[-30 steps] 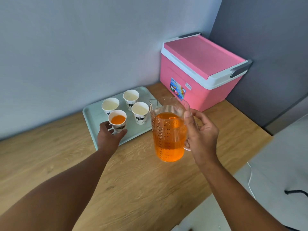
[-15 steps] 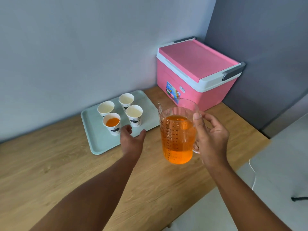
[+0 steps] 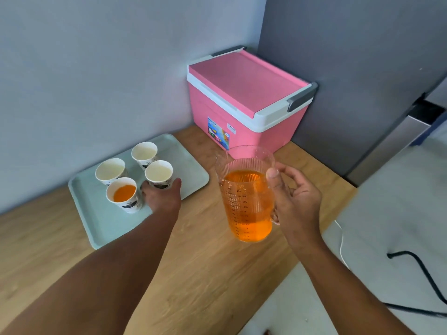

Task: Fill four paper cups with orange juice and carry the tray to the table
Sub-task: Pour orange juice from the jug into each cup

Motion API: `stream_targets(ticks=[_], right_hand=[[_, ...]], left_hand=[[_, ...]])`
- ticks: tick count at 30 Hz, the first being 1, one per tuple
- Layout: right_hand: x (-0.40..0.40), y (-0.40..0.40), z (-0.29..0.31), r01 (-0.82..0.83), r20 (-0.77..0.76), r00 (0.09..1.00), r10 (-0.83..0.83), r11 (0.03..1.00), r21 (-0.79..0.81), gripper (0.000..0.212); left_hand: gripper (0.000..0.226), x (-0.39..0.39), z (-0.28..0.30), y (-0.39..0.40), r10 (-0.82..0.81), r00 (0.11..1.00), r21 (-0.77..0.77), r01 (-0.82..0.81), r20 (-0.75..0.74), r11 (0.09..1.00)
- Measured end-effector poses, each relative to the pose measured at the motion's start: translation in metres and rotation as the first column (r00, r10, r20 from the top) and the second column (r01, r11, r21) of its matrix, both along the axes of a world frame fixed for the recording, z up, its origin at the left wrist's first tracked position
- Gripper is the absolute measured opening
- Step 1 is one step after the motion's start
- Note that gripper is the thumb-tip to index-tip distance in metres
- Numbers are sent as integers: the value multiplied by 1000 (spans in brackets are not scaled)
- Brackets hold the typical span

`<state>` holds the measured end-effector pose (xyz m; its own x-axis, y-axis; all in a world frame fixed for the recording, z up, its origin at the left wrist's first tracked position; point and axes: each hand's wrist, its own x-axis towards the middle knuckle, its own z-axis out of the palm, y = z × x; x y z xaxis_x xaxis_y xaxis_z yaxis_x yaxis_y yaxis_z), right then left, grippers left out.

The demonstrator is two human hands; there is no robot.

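Left hand (image 3: 162, 199) grips the empty right-front cup (image 3: 159, 174) on the tray (image 3: 96, 221); right hand (image 3: 296, 204) holds the pitcher (image 3: 245, 194) aloft.

A home nook (wooden counter (image 3: 217, 274), pink cooler (image 3: 244, 110)).

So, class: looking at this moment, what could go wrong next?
1. The left hand grips an empty cup close beside the filled cup; a nudge could spill it.
2. The right hand holds the heavy jug only by its handle, so pouring may overshoot onto the tray.
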<state>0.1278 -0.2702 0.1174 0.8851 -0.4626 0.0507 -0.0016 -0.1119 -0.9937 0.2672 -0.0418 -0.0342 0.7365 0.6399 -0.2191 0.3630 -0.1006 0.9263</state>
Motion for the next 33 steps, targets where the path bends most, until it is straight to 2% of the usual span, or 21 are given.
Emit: stream_targets(ticks=[6,14,17,29,33], right_hand=[[1,5,-3,5,-27,1000,-6,999,-46,30],[-2,13,-5,-82,-82,994,73,991,-106,35],[0,14,-3,-136,-96,988,123,980,-148,25],[0,6,5,-347,-275,929,247,841,-415,50],[-4,0,11,-382,-308,916,258,798,-467,46]], left_hand=[[77,-2,8,1,-23,998,59,20,61,998],[65,-45,13,-1,-324,939,241,290,115,926],[64,-61,15,-1,-383,917,279,339,116,898],[68,-113,29,-2,-501,861,377,438,86,816],[70,-122,32,-9,-529,847,364,474,60,801]])
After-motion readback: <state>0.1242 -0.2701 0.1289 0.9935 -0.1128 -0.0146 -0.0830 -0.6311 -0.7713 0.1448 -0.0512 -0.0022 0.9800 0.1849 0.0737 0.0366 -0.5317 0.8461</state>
